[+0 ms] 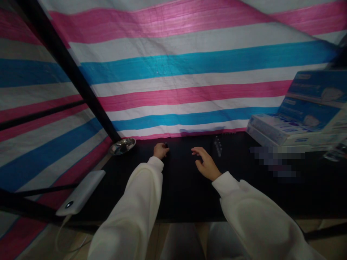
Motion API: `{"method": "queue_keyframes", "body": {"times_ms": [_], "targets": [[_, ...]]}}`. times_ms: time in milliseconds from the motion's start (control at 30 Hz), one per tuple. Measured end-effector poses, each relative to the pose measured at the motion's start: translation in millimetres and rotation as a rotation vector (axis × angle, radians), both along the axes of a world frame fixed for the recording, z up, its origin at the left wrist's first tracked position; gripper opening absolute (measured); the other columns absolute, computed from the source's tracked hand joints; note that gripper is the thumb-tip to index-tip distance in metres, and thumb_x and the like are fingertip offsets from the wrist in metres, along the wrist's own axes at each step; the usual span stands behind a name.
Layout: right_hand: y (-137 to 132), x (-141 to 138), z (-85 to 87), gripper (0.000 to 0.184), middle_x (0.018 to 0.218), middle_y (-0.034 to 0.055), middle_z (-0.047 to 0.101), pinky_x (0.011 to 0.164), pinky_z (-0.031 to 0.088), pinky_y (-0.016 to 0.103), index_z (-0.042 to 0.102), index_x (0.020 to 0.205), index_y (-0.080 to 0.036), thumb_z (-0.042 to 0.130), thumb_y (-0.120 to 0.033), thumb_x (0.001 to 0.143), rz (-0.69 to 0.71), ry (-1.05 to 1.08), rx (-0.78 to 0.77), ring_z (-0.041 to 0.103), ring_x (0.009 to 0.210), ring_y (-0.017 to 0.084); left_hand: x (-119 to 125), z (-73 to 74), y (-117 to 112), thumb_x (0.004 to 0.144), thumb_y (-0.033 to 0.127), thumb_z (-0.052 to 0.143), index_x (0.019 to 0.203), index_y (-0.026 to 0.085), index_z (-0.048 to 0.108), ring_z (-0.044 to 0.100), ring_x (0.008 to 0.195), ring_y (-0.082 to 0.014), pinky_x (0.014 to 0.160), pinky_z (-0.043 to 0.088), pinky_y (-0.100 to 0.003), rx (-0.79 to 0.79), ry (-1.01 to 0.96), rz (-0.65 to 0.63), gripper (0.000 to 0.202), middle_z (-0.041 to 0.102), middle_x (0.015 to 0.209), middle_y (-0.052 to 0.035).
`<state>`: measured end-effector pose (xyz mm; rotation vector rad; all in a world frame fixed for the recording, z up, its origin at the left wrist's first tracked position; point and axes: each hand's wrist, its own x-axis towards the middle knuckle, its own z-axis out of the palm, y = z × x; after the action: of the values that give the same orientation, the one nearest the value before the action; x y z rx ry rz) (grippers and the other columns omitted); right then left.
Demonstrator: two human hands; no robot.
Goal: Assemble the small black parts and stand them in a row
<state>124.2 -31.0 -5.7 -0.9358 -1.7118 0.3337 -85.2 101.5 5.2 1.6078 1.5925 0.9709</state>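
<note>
**small dark item pinched near the far edge of the worktop**

a small dark item (166, 145) shows at the tips of the left hand (159, 151), its fingers (163, 148) closed around it and hiding most of it; it is too small to tell what it is. it sits near the far edge of the black worktop (184, 195). a close fingertip pinch suits something this small, with the wrist kept low and steady. the right hand (206, 164) is over the worktop at the left hand's 3 o'clock, its fingers loosely open and holding nothing. at its 1 o'clock stand small clear vials (217, 146). farther out lie a shallow metal dish (122, 146) at the left hand's 9 o'clock, a white power bank (80, 192) at 8 o'clock, and face-mask boxes (311, 97) at the right hand's 2 o'clock, before a striped tarpaulin (176, 61).
</note>
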Motion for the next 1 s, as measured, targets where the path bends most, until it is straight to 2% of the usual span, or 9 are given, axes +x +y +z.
{"method": "queue_keyframes", "body": {"times_ms": [300,400,500,567,667,733,800,900,1000], "targets": [[-8,4,12.1,0.039,0.092,0.0052,0.05,0.071,0.043,0.031,0.051,0.096,-0.022,0.037,-0.003,0.065,-0.088,0.026,0.079,0.051,0.076,0.015,1,-10.2,10,0.052,0.016,0.068,0.061,0.012,0.057,0.045,0.032,-0.0085,0.036,0.032,-0.019,-0.029,0.142,0.033,0.015,0.052,0.045,0.0],[-9,16,17.1,0.026,0.082,0.0036,0.051,0.067,0.042,0.03,0.052,0.084,-0.02,0.041,-0.007,0.065,-0.303,0.11,0.114,0.049,0.069,0.014,-3,-3.7,7,0.052,0.022,0.068,0.064,0.011,0.057,0.048,0.035,-0.0103,0.038,0.034,-0.02,-0.11,0.274,0.031,0.02,0.055,0.048,-0.0017],[-6,37,21.2,0.016,0.073,0.0013,0.049,0.06,0.04,0.027,0.048,0.081,-0.018,0.042,-0.015,0.066,-0.595,0.256,0.077,0.048,0.064,0.013,-6,10.2,-5,0.057,0.028,0.066,0.066,0.011,0.058,0.052,0.039,-0.0115,0.042,0.037,-0.021,-0.226,0.532,-0.057,0.021,0.059,0.054,-0.0042],[-2,54,23.0,0.019,0.07,0.0001,0.049,0.058,0.04,0.026,0.045,0.086,-0.017,0.044,-0.02,0.067,-0.732,0.289,-0.033,0.048,0.061,0.013,-2,22.0,-19,0.063,0.032,0.061,0.066,0.011,0.06,0.052,0.04,-0.0112,0.044,0.039,-0.022,-0.243,0.672,-0.169,0.022,0.06,0.056,-0.0055],[1,76,22.8,0.028,0.071,0.0015,0.053,0.062,0.04,0.029,0.043,0.092,-0.016,0.047,-0.028,0.067,-0.839,0.159,-0.333,0.052,0.063,0.015,18,37.8,-47,0.073,0.033,0.05,0.08,0.014,0.062,0.051,0.039,-0.0098,0.047,0.039,-0.022,-0.153,0.723,-0.392,0.023,0.062,0.06,-0.0035],[2,83,20.7,0.031,0.075,0.005,0.056,0.065,0.04,0.032,0.043,0.094,-0.016,0.047,-0.032,0.068,-0.854,-0.007,-0.546,0.056,0.071,0.019,40,43.5,-65,0.076,0.034,0.046,0.092,0.017,0.061,0.054,0.045,-0.0103,0.05,0.04,-0.021,-0.019,0.696,-0.557,0.027,0.063,0.065,-0.003],[2,85,17.8,0.034,0.082,0.0098,0.058,0.069,0.04,0.035,0.043,0.097,-0.014,0.046,-0.035,0.07,-0.837,-0.18,-0.708,0.057,0.078,0.023,63,44.0,-80,0.077,0.034,0.046,0.105,0.02,0.056,0.059,0.061,-0.0131,0.058,0.041,-0.022,0.183,0.658,-0.651,0.032,0.064,0.075,-0.0038],[2,80,13.9,0.036,0.091,0.0157,0.059,0.072,0.04,0.038,0.045,0.097,-0.012,0.046,-0.038,0.072,-0.813,-0.368,-0.843,0.057,0.086,0.028,96,36.1,-94,0.08,0.034,0.042,0.124,0.027,0.039,0.059,0.079,-0.0181,0.067,0.042,-0.026,0.377,0.711,-0.659,0.044,0.063,0.088,-0.0057],[2,76,12.2,0.035,0.093,0.0173,0.059,0.073,0.04,0.04,0.048,0.094,-0.011,0.046,-0.04,0.074,-0.818,-0.457,-0.89,0.057,0.09,0.03,123,23.2,-99,0.081,0.033,0.039,0.132,0.029,0.022,0.059,0.08,-0.0222,0.066,0.042,-0.03,0.404,0.859,-0.605,0.053,0.062,0.092,-0.0086]]}}
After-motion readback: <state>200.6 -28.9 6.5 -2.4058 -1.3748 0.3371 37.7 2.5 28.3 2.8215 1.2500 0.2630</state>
